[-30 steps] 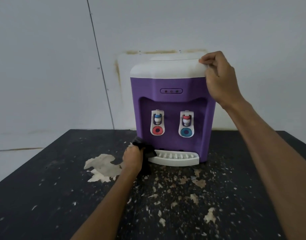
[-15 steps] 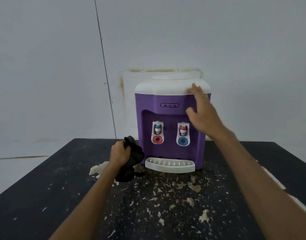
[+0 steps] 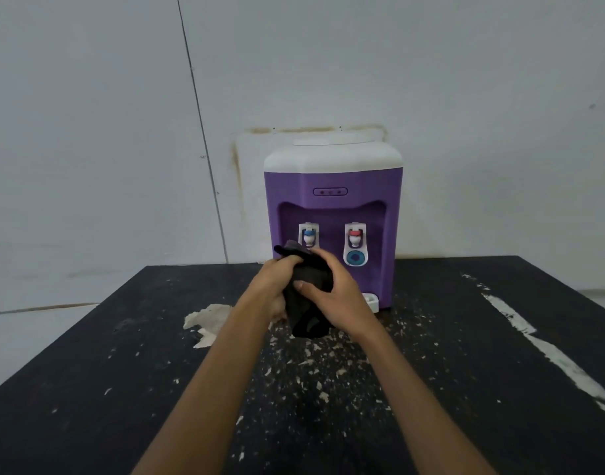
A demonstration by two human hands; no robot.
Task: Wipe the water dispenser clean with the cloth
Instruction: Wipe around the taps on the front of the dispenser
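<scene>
Now the right hand (image 3: 342,293) has left the dispenser (image 3: 333,207); both hands' fingers grip the cloth (image 3: 307,303)

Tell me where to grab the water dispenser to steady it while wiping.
Probably best: grip the water dispenser by its white top, at the right corner, coming from above on the right side. That cap is broad, with a rounded edge to hook over; the front carries taps and a recess.
</scene>
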